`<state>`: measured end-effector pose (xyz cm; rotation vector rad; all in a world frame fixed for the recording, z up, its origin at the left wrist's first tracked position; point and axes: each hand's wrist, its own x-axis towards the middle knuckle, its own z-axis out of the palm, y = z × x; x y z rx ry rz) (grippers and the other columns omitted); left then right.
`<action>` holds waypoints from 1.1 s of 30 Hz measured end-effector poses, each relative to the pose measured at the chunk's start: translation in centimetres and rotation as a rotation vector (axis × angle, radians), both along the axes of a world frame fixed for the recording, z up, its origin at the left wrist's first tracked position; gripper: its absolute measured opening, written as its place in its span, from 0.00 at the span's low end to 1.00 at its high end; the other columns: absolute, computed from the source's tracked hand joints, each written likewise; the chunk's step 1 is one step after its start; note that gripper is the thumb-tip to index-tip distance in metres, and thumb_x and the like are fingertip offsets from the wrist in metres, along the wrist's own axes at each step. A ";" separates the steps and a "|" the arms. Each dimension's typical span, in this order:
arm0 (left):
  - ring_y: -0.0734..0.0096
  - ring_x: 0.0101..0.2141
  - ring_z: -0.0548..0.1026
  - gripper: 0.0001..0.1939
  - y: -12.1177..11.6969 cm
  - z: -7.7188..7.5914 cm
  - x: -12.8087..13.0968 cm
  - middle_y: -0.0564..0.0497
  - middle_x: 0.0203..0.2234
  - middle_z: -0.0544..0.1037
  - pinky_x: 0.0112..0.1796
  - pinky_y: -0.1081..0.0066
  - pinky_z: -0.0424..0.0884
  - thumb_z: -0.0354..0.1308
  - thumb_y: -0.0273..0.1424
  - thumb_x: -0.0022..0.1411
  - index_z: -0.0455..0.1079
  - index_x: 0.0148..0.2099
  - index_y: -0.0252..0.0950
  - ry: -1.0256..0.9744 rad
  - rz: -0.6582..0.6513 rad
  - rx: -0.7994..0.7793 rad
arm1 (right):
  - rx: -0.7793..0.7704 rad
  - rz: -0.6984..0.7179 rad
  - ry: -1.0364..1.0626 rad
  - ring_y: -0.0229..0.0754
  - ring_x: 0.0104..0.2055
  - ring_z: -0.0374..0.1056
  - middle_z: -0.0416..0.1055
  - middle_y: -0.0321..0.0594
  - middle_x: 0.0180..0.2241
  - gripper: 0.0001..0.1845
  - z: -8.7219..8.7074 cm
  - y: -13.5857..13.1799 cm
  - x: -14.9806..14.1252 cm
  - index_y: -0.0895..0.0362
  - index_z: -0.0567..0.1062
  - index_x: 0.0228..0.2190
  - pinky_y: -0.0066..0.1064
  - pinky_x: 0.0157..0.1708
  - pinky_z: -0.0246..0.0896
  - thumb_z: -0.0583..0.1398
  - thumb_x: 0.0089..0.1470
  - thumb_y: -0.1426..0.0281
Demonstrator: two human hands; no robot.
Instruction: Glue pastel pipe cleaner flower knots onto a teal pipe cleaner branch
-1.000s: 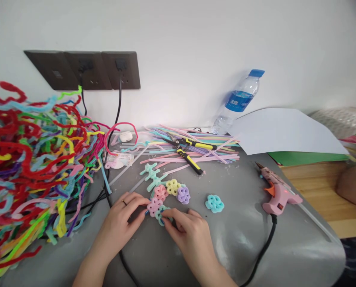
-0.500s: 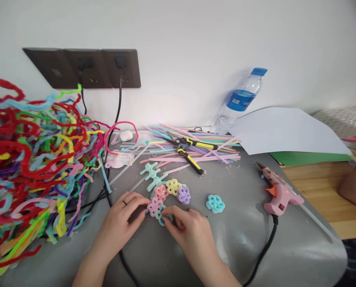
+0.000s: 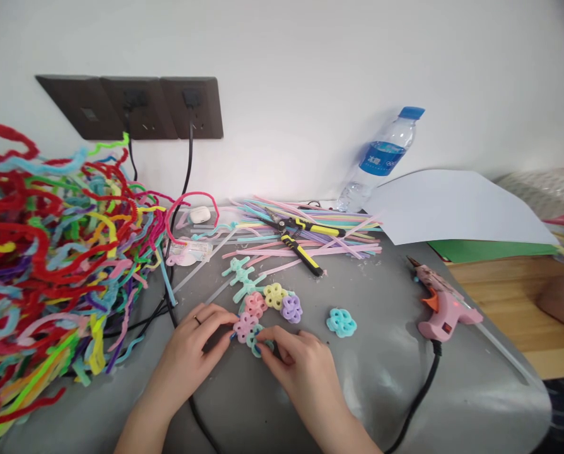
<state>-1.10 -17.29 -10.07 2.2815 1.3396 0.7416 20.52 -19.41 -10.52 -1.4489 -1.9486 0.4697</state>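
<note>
Several pipe-cleaner flowers form a curved row on the grey table: purple (image 3: 291, 309), yellow (image 3: 275, 296), coral (image 3: 255, 304), pink (image 3: 246, 327) and pale teal (image 3: 252, 341). At the row's left side, my left hand (image 3: 204, 337) pinches the edge of the pink flower between thumb and finger. My right hand (image 3: 294, 359) has its thumb and forefinger closed on the teal flower, partly covering it. Mint pipe cleaners twisted into short crosspieces (image 3: 242, 279) extend behind the coral flower. A separate turquoise flower (image 3: 341, 322) lies to the right of my right hand.
A tangled heap of pipe cleaners (image 3: 64, 265) fills the left. Yellow-black pliers (image 3: 305, 243) rest on straight pipe cleaners at the back. On the right lies a pink glue gun (image 3: 445, 309) with its cord. A bottle (image 3: 381, 157) leans against the wall beside white paper (image 3: 457, 205).
Both hands keep their places on the pink and teal flowers, with hardly any movement. The view has shifted very slightly.
</note>
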 end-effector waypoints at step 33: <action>0.67 0.41 0.77 0.10 0.0 0.1 0.0 0.52 0.39 0.78 0.44 0.70 0.72 0.51 0.26 0.70 0.71 0.47 0.43 -0.009 0.008 -0.005 | -0.043 0.005 0.001 0.34 0.18 0.62 0.64 0.28 0.14 0.12 0.2 0.0 0.1 0.50 0.80 0.30 0.24 0.24 0.50 0.58 0.63 0.67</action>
